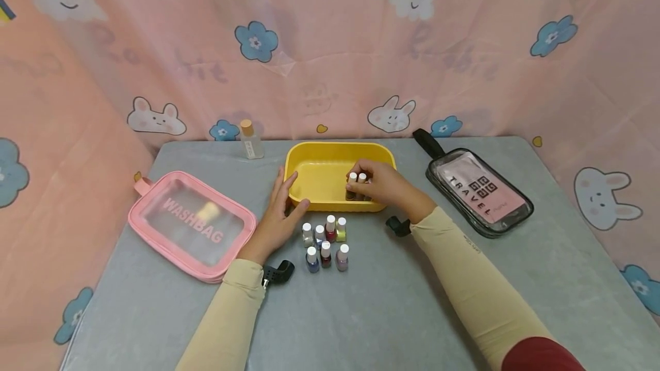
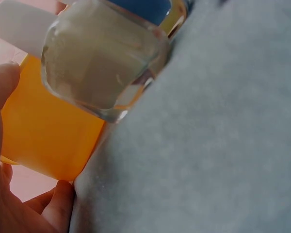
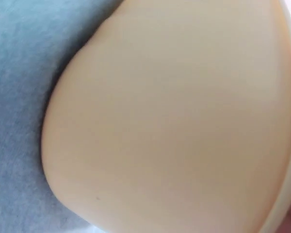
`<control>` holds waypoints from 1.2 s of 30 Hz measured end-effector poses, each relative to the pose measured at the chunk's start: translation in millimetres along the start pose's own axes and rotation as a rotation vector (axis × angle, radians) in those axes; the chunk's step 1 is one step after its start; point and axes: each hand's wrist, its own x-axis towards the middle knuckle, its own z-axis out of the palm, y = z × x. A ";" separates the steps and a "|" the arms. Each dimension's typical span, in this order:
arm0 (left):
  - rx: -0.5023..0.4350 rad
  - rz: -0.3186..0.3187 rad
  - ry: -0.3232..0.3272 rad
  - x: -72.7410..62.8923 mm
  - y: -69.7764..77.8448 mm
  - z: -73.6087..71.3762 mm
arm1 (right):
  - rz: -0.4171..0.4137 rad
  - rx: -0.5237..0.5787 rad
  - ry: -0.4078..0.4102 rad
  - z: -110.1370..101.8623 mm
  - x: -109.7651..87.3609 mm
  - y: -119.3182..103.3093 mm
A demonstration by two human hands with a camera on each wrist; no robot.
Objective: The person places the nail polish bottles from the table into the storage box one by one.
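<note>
A yellow plastic basket [image 1: 322,206] stands at the back middle of the table. My right hand [image 1: 378,182] reaches over its right part, fingers curled around small dark nail polish bottles [image 1: 351,186] with white caps; two caps show, and the fingers hide part of the glass. Fingers spread, my left hand [image 1: 278,219] touches the basket's left end. Just in front of the basket stand several more nail polish bottles [image 1: 326,253] with white caps, in clear, blue, red, yellow and lilac. One clear bottle [image 2: 99,58] looms close in the left wrist view, before the basket's orange-looking wall [image 2: 48,131].
On the left lies a pink washbag [image 1: 193,225] with a clear window, beside my left forearm. A black-edged travel pouch [image 1: 479,190] lies to the right. At the back left stands a clear glass bottle [image 1: 251,143] with a tan cap. A patterned pink cloth [image 1: 319,73] hangs behind the table.
</note>
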 end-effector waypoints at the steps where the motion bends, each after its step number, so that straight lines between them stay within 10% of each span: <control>1: -0.001 -0.003 -0.001 0.1 0.0 0.2 | -0.001 0.004 -0.003 -0.1 0.0 0.5; 20: 0.001 -0.001 0.004 -1.5 -1.9 -1.4 | -0.057 0.127 0.194 -10.0 -47.9 -28.9; 36: 0.013 0.004 0.000 -0.4 -0.4 -0.7 | -0.192 0.290 0.006 59.1 -112.1 -19.8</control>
